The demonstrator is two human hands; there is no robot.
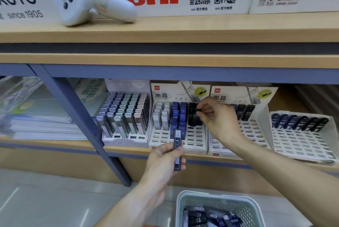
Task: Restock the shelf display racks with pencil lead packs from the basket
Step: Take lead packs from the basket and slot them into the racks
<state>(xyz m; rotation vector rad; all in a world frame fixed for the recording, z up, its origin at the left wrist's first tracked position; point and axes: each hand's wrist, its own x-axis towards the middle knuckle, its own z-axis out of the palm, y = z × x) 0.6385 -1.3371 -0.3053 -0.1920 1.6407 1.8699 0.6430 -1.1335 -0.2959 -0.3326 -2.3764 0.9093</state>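
my right hand (pixel 213 116) pinches a black lead pack (pixel 194 115) into the middle rack (pixel 195 139) while my left hand (pixel 166 155) grips a spare pack (pixel 177 149) above the basket (pixel 185 203); i fear pushing crooked could topple neighbouring packs.

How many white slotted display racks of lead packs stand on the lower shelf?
4: the leftmost white rack holding pastel packs, the rack under the right hand, one behind that forearm, and the flatter rightmost rack.
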